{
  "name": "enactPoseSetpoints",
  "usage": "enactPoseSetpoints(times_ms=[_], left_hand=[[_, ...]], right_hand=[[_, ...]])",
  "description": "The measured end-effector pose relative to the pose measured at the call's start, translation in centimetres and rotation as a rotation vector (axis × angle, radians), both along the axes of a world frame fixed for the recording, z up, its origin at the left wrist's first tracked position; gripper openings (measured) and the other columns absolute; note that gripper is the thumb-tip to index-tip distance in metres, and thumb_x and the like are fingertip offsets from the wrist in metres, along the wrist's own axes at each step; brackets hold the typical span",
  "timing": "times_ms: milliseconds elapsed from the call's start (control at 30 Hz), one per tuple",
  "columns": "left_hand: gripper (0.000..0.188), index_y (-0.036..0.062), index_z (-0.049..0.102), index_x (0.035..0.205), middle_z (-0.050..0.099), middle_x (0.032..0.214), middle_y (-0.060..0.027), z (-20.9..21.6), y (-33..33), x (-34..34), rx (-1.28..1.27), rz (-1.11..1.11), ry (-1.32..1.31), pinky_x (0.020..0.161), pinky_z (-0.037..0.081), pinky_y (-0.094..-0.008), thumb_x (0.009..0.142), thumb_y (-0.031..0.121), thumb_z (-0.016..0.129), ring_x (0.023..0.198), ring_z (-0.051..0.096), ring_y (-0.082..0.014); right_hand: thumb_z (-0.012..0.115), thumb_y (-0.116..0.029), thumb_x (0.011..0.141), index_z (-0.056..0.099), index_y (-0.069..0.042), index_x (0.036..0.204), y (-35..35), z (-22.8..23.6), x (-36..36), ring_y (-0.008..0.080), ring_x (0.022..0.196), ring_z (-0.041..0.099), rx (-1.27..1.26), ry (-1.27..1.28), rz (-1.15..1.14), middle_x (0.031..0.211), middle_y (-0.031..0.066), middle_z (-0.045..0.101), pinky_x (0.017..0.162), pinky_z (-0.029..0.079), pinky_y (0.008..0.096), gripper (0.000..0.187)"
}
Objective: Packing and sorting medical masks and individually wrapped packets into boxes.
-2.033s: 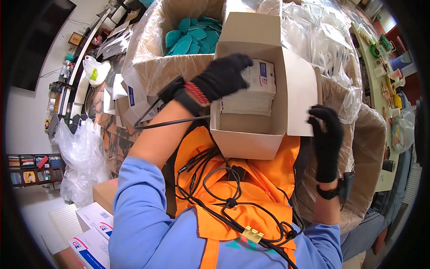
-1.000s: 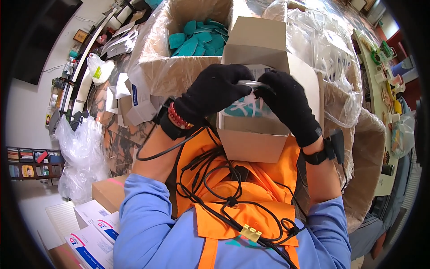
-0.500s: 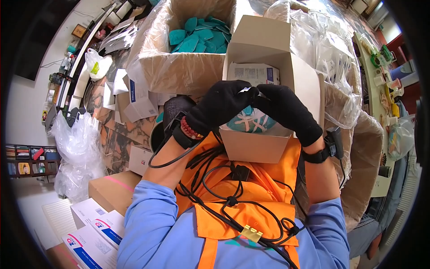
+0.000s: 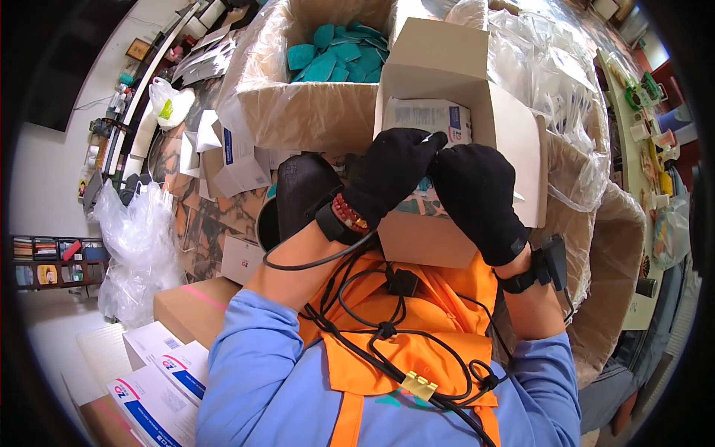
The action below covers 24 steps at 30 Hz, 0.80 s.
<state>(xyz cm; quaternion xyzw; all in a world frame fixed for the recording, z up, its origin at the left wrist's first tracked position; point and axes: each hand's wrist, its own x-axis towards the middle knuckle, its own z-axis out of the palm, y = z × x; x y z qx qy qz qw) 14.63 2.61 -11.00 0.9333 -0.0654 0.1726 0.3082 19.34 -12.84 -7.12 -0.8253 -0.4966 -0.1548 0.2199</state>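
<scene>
My left hand [image 4: 395, 171] and my right hand [image 4: 475, 197], both in black gloves, meet over an opened white carton [image 4: 438, 63]. The fingers of both are closed, drawn together in pinches. A tiny whitish bit shows at my left fingertips; what it belongs to is hidden. Whatever the right fingers hold, if anything, cannot be made out. Inside the carton, beyond my hands, lies a white printed packet [image 4: 421, 113] with a blue patch. Below my fingers, partly covered by them, sits a teal item with pale crossing bands [image 4: 418, 208].
A plastic-lined brown box [image 4: 302, 112] of teal curved pieces [image 4: 346, 56] stands ahead. Clear plastic bags [image 4: 555, 82] fill another box at the right. Flattened or open cartons [image 4: 234, 164], bagged plastic [image 4: 134, 249] and printed white boxes [image 4: 160, 395] lie at the left.
My hands stay together over the carton; the right hand has turned and drawn slightly nearer. They now cover more of the teal item. The whole view has shifted a little.
</scene>
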Motion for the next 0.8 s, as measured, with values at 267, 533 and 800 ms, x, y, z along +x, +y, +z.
enactPoseSetpoints(times_ms=[267,533,800], left_hand=[[0.022,0.0038,0.062,0.104,0.064,0.074,-0.0142,-3.7,1.6,2.4,0.313,0.030,-0.056,0.057,0.050,-0.0362,0.082,0.006,0.059,0.065,0.064,-0.0277],[0.022,0.0027,0.063,0.098,0.064,0.072,-0.0150,-5.8,4.0,5.2,-0.455,0.315,0.120,0.056,0.047,-0.0381,0.090,0.022,0.055,0.062,0.063,-0.0270],[0.038,0.0024,0.058,0.112,0.064,0.097,-0.0207,-0.6,5.0,3.1,0.054,0.481,0.087,0.082,0.049,-0.0389,0.088,0.032,0.062,0.094,0.063,-0.0335]], right_hand=[[0.061,-0.013,0.073,0.060,-0.012,0.090,-0.8,0.1,-2.6,0.0236,0.069,0.055,-0.038,-0.126,0.172,0.075,0.0062,0.052,0.064,0.042,0.0380,0.018],[0.065,-0.019,0.074,0.056,-0.012,0.081,-1.8,3.2,-4.8,0.0226,0.064,0.052,-0.004,-0.092,0.203,0.068,0.0036,0.049,0.058,0.038,0.0373,0.014],[0.062,-0.021,0.074,0.056,-0.012,0.078,-1.6,1.7,-1.2,0.0219,0.060,0.052,-0.019,-0.262,0.109,0.062,0.0037,0.047,0.055,0.039,0.0384,0.012]])
